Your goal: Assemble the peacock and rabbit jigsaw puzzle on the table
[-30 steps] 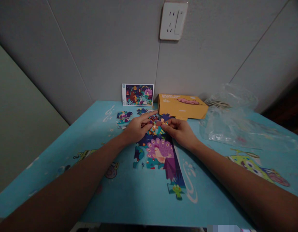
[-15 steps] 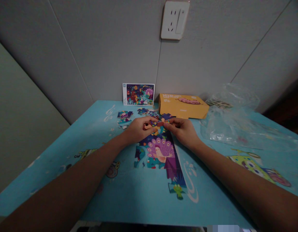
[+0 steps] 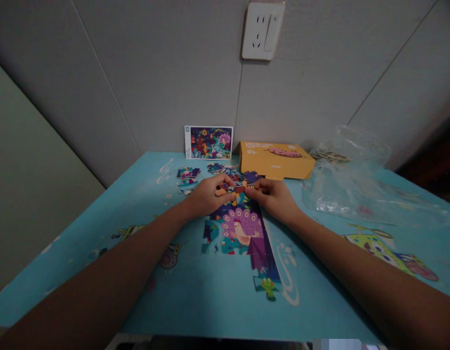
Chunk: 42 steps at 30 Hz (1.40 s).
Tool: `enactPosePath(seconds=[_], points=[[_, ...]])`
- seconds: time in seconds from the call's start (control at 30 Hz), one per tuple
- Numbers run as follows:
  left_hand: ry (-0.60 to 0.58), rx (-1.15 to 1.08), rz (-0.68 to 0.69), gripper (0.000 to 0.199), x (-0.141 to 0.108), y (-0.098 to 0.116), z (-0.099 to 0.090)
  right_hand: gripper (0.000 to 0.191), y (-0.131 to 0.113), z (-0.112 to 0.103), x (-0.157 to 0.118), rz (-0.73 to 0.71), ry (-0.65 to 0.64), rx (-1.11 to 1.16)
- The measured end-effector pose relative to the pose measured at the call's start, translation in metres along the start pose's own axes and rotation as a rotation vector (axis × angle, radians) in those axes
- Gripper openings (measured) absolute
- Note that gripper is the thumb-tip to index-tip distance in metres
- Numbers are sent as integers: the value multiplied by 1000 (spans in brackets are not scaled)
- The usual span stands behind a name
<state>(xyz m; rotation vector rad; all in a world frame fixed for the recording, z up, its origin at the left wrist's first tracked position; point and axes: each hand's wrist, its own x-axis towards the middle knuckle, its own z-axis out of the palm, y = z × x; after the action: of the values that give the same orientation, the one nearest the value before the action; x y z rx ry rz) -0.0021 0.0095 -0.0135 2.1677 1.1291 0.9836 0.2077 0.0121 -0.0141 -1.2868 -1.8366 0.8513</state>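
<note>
Container one: a yellow box, beyond your right hand, lying against the wall, with white lettering and a pink picture on top; its contents are hidden from you.

Container two: a clear plastic bag, crumpled, to the right of your right hand and spreading outward. Inside, at its far end, you have a stack of thin, flat, brownish pieces.

Puzzle piece, one: located between your two hands, above the puzzle; reddish brown in the part you can see, remainder covered by your fingers. Your right hand pinches its edge between thumb and fingers. Your left hand is curled, thumb and fingertips close beside the piece; whether it grips, you cannot tell.

Puzzle, partly joined: lies below and between your hands and runs toward you. Glossy, purple and teal; a pink-purple peacock with fanned tail at centre, a green frog at the corner nearest you, knobbed edges on the left.

Loose pieces: dark blue, pink and teal, beyond your left hand.

Picture card: propped upright beyond your left hand, white-bordered, showing the same peacock.

Counter: light blue with cartoon prints, under everything listed.
</note>
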Motion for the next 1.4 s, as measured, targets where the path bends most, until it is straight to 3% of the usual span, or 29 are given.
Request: enactPosePath(seconds=[0.47,0.63,0.93,1.2,1.4], points=[[15,20,-49,28,1,0,-1,39,10,-1,4,-3,82,55],[-49,37,-41,35,1,-3,-3,39,11,-1,4,-12,74,56],[-48,69,-89,33,2,-4,-3,40,8,-1,2,15,2,13],[-14,19,-59,24,4,-6,-4,41,8,-1,2,-7,30,17],[-37,-138,-140,31,4,-6,-4,43,8,-2,3,-5,88,44]])
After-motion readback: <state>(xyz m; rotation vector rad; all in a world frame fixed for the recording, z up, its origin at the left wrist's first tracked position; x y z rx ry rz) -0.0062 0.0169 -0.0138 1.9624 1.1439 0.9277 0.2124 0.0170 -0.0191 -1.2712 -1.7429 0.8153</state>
